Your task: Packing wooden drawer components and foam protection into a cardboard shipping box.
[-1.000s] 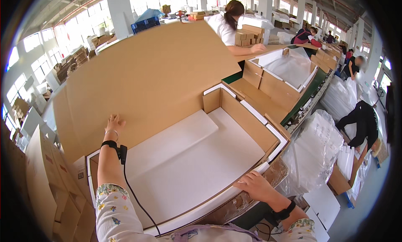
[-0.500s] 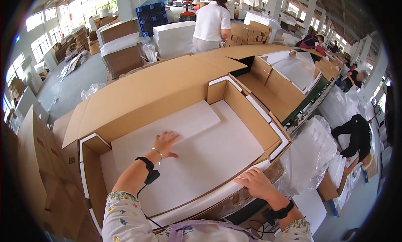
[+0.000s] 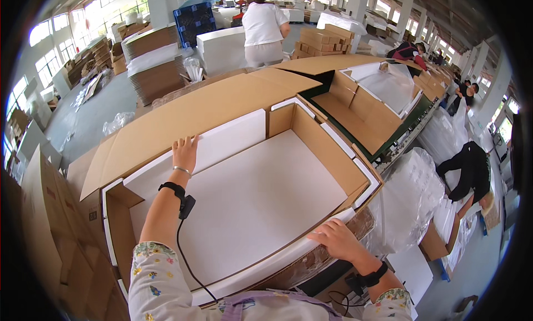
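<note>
Floor grey, far left; white panel along far wall of carton, long axis near-left to far-right; my left hand atop, right hand on near rim; can't tell grip.

The bare left forearm reaches up and away from the body, a thin silver bracelet and black strap around it; the left hand shows its back, fingers pointing forward. Lower down, the right forearm slants inward, ringed by a black wristband, the right hand palm down, fingers bent and close together.
</note>
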### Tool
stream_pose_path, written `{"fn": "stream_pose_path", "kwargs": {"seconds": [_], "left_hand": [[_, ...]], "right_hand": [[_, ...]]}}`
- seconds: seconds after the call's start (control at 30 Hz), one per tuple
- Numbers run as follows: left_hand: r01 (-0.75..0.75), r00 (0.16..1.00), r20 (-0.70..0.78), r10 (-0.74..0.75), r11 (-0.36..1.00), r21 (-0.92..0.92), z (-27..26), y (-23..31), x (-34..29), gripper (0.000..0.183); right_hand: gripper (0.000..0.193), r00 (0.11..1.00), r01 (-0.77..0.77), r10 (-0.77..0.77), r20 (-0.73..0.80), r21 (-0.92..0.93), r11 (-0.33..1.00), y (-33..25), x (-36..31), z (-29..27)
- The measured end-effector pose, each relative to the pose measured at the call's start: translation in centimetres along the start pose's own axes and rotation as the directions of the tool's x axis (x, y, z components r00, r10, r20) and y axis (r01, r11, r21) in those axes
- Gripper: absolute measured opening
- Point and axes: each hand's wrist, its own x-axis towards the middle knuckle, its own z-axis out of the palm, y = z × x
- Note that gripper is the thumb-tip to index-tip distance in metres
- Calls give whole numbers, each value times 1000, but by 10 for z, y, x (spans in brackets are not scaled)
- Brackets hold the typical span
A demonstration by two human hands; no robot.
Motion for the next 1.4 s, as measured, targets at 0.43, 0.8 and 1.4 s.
{"fn": "stream_pose_path", "kwargs": {"seconds": [0.43,0.8,1.4], "left_hand": [[66,981,186,-47,993,-97,8,2,9,39],[287,910,323,-259,957,-41,-83,-46,-42,63],[731,614,582,-534,663,-162,-144,-216,-356,70]], "right_hand": [[37,1000,25,-25,-4,15,1000,5,-2,5],[34,999,47,-46,-23,15,999,4,0,2],[26,989,62,-80,-124,-145,988,9,21,32]]}}
